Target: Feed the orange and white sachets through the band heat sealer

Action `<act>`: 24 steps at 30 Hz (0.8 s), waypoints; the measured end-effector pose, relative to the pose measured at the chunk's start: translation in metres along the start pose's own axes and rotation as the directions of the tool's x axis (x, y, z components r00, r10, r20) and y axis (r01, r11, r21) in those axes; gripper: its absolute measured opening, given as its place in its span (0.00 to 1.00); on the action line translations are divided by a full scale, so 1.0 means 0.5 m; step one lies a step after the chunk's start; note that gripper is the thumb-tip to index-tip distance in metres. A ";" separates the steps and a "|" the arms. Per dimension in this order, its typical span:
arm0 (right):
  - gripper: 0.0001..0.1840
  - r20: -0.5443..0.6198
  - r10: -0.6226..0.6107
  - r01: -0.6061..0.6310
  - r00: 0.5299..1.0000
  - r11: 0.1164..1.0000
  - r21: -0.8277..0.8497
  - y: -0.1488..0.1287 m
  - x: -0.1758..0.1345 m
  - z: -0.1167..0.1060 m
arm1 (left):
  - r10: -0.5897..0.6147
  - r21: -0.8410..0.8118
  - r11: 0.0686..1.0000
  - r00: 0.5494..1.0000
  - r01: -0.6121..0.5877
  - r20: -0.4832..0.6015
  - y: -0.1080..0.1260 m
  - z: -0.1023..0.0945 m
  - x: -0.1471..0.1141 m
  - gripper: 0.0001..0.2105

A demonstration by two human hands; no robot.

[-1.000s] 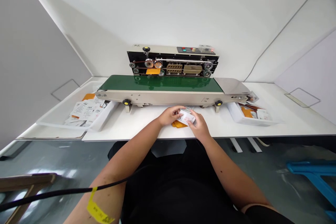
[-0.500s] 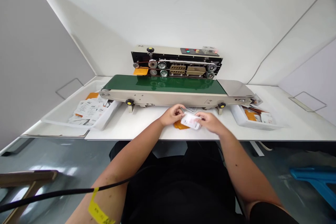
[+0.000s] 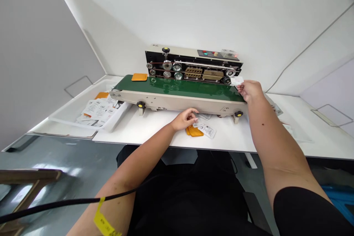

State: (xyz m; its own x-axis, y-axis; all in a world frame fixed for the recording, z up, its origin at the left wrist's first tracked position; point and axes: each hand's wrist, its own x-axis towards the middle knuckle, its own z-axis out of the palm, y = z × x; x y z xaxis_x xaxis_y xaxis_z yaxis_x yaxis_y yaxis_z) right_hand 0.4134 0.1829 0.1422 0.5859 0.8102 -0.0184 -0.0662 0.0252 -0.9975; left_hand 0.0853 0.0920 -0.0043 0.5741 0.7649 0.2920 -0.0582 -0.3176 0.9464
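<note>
My right hand (image 3: pixel 250 90) is closed on the edge of a small white packet (image 3: pixel 236 80), held at the right end of the band sealing machine (image 3: pixel 195 66), beside its end rollers. Over the table in front, my left hand (image 3: pixel 185 119) is curled, with thumb and fingertips on another white packet (image 3: pixel 197 123). Just under and beside it lie orange packets (image 3: pixel 195 131) and a white printed packet (image 3: pixel 208 131). A single orange packet (image 3: pixel 139 77) rests on the left part of the green conveyor belt (image 3: pixel 166 87).
At the left stands a clear plastic bin (image 3: pixel 114 120) with many white and orange packets. Another bin (image 3: pixel 302 138) on the right is partly hidden by my right arm. Black knobs (image 3: pixel 141 104) stick out from the conveyor's front. A black cable (image 3: pixel 69 202) crosses my left arm.
My right hand has moved up and right from the table to the sealer's right end with a white packet. The orange packet has travelled left, out from the rollers. My left hand stays nearly in place.
</note>
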 end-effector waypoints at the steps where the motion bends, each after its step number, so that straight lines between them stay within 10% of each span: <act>1: 0.12 0.038 0.027 -0.028 0.999 1.000 0.007 0.004 -0.007 0.014 | -0.001 0.007 1.000 1.000 0.001 0.002 -0.001 0.000 0.000 0.27; 8: 0.12 0.184 0.086 -0.089 0.979 0.996 0.012 0.005 -0.037 0.081 | 0.036 0.279 0.960 0.999 -0.041 0.023 0.007 0.000 -0.005 0.19; 12: 0.15 0.066 -0.190 0.197 0.980 0.971 -0.136 0.019 -0.093 0.062 | 0.118 0.581 0.797 0.986 -0.167 0.122 0.010 -0.002 -0.007 0.14; 16: 0.16 0.130 -0.641 0.649 0.757 0.712 -0.269 0.107 -0.246 0.013 | 0.088 0.680 0.710 0.981 -0.183 0.171 -0.006 0.002 -0.002 0.20; 20: 0.18 0.633 -0.563 0.839 0.531 0.456 -0.298 0.250 -0.381 -0.024 | 0.066 0.684 0.709 0.982 -0.172 0.179 -0.022 0.006 0.003 0.20; 24: 0.33 0.734 -0.417 0.835 0.536 0.393 -0.386 0.347 -0.405 -0.027 | 0.061 0.660 0.733 0.983 -0.164 0.176 -0.028 0.004 0.001 0.18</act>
State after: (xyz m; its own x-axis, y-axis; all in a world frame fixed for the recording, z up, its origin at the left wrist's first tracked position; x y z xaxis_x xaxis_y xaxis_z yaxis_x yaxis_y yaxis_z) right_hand 0.2944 0.0152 -0.0282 -0.2510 0.8535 0.4567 0.7750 0.4599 -0.4335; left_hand 0.0878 0.0958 -0.0177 0.7039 0.6337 0.3208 0.4027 -0.7281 0.5547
